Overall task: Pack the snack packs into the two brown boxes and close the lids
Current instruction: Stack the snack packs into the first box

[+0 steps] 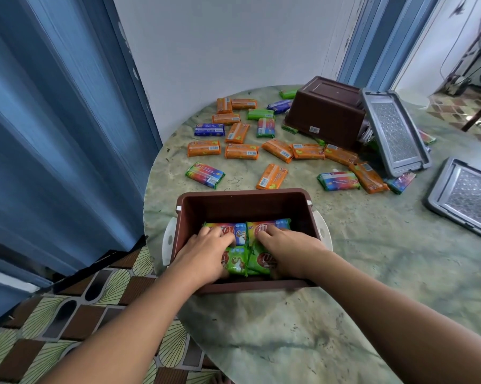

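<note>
Both your hands reach into the open brown box [244, 206] at lower centre: your left hand [206, 252] and right hand [286, 249] press flat, fingers spread, on four snack packs [240, 261] inside, gripping none. More packs [242, 151] lie scattered on the desk [372, 259] above. A second brown box [326, 110] sits overturned upper right beside two grey lids [397, 134].

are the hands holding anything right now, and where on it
Both hands are down in the near brown box, on snack packs. The left hand covers a green pack, the right hand another green pack. Whether either has a grip cannot be told.
</note>
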Demonstrator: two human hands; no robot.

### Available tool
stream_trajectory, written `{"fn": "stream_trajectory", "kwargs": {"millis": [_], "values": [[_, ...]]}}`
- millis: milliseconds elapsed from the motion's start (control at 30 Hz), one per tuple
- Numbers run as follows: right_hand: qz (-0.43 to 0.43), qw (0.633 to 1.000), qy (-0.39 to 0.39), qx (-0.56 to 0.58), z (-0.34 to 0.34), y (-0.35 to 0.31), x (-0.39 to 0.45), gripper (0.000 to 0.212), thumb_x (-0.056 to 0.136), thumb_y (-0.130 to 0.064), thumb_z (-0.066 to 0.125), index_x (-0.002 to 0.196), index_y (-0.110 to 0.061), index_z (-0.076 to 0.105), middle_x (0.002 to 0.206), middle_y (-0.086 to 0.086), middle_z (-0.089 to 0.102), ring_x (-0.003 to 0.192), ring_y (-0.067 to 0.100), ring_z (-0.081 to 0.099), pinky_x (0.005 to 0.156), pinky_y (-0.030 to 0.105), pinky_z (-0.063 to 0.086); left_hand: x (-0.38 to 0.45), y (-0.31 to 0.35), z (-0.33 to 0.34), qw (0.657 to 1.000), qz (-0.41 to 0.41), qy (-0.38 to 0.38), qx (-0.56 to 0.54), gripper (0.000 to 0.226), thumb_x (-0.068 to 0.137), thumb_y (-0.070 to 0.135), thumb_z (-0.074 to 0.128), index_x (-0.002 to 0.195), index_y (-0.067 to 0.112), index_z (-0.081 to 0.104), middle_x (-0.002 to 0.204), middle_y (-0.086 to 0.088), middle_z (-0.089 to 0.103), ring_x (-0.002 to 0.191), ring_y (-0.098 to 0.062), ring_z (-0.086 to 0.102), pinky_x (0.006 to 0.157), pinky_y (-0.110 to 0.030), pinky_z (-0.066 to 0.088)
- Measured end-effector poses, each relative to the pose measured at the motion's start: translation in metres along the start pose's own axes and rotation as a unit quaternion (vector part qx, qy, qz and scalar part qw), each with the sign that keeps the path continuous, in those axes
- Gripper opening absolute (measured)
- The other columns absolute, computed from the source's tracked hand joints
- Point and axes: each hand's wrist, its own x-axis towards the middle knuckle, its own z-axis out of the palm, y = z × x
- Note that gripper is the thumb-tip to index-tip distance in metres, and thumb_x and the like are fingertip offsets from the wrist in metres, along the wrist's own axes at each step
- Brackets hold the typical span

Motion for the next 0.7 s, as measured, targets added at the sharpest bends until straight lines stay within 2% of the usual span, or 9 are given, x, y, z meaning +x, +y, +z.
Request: {"fn": "stream_trajectory", "kwargs": {"millis": [100,233,467,567,633,700], "values": [[-0.033,0.999,0.004,0.006,-0.003,0.001,-0.002,0.066,0.089,-0.024,0.068,0.149,-0.023,0.039,0.139,0.007,0.047,0.126,0.032,0.052,0.099,0.046,0.049,0.000,0.000,0.000,1.000,0.005,0.002,0.003,0.056,0.080,0.039,0.074,0.130,0.034,0.049,0.124,0.007,0.047,0.120,-0.020,0.040,0.095,-0.035,0.042],[-0.040,0.999,-0.008,0.016,-0.006,0.000,-0.003,0.072,0.089,-0.026,0.071,0.152,-0.033,0.038,0.143,0.002,0.044,0.130,0.030,0.047,0.103,0.045,0.047,0.002,-0.002,0.003,1.000,0.011,0.018,-0.001,0.053,0.083,0.034,0.075,0.131,0.039,0.053,0.123,0.010,0.049,0.118,-0.020,0.043,0.093,-0.035,0.044],[-0.025,1.000,0.000,0.011,-0.005,-0.001,-0.004,0.067,0.094,-0.027,0.068,0.153,-0.041,0.038,0.143,0.002,0.041,0.127,0.030,0.049,0.103,0.044,0.048,0.004,-0.004,0.005,1.000,0.008,0.016,-0.007,0.059,0.081,0.041,0.079,0.135,0.040,0.054,0.125,0.010,0.051,0.120,-0.020,0.043,0.099,-0.037,0.044],[-0.023,0.999,0.014,0.018,-0.004,0.000,-0.004,0.066,0.091,-0.038,0.070,0.150,-0.040,0.041,0.140,0.000,0.045,0.126,0.027,0.050,0.100,0.041,0.047,0.003,-0.004,0.004,1.000,0.001,0.014,-0.017,0.062,0.078,0.047,0.080,0.133,0.040,0.054,0.128,0.010,0.050,0.123,-0.019,0.042,0.101,-0.038,0.043],[-0.018,0.997,0.043,0.064,-0.006,-0.001,-0.003,0.062,0.089,-0.049,0.069,0.146,-0.039,0.047,0.133,-0.002,0.049,0.121,0.024,0.052,0.097,0.039,0.048,0.002,-0.003,0.001,0.999,-0.005,0.020,-0.049,0.064,0.073,0.058,0.080,0.130,0.040,0.058,0.123,0.011,0.051,0.121,-0.017,0.043,0.100,-0.039,0.044],[-0.007,0.985,0.109,0.137,-0.013,0.002,-0.003,0.052,0.092,-0.051,0.065,0.140,-0.037,0.054,0.125,-0.005,0.054,0.114,0.020,0.055,0.092,0.041,0.052,0.002,-0.002,-0.003,0.992,0.007,0.085,-0.094,0.054,0.074,0.064,0.078,0.119,0.036,0.065,0.111,0.011,0.055,0.110,-0.015,0.049,0.092,-0.039,0.048]]}}
